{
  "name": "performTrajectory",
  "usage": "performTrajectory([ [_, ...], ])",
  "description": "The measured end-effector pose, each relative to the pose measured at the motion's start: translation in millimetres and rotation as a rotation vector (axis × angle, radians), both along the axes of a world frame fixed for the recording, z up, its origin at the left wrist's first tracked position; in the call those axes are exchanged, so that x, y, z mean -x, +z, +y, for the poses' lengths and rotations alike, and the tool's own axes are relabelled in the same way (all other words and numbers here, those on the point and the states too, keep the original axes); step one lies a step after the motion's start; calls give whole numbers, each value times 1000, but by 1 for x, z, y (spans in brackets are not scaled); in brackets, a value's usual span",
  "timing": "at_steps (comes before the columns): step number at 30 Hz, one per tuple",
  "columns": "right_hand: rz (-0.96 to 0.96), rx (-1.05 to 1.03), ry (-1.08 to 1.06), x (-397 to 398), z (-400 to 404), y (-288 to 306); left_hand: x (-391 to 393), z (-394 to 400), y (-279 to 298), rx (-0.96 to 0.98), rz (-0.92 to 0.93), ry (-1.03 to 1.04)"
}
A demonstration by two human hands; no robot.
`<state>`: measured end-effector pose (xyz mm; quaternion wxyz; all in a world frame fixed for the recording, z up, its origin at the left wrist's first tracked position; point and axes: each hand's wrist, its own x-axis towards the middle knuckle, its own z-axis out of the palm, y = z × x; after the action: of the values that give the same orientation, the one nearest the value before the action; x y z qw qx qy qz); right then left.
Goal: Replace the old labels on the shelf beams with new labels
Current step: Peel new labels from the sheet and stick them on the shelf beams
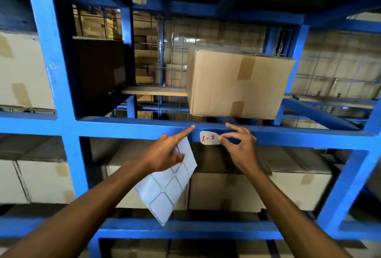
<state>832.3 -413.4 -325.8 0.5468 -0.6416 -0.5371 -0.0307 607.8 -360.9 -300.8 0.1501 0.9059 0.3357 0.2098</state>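
A white label [209, 138] marked "1-5" in red sits on the front face of the blue shelf beam [123, 128], a little toward three o'clock from the middle of the view. The right hand [240, 147] is at the label's three o'clock edge: thumb and forefinger are pinched together on that edge, the other fingers spread loosely above it, one touching the beam's top lip. Whether the label is fully stuck down or partly lifted cannot be told.

The left hand [165, 154] is at nine o'clock from the label. Its forefinger is stretched out, the tip touching the beam just beside the label's upper corner. The remaining fingers and thumb are closed in a grip on a label sheet [167, 189], which hangs down toward six o'clock, tilted; its grid of blank rounded labels shows.

At twelve o'clock from the label, a taped cardboard box [237, 84] stands on the shelf above the beam. More boxes [257, 189] fill the shelf below, behind the hands.
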Motion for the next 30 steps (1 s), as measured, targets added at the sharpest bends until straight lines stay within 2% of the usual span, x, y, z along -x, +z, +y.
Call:
performTrajectory([
  [10, 47, 25, -39, 3, 35, -16, -23, 11, -7, -178, 308, 100],
  [30, 28, 15, -123, 3, 43, -22, -41, 37, -26, -339, 433, 198],
])
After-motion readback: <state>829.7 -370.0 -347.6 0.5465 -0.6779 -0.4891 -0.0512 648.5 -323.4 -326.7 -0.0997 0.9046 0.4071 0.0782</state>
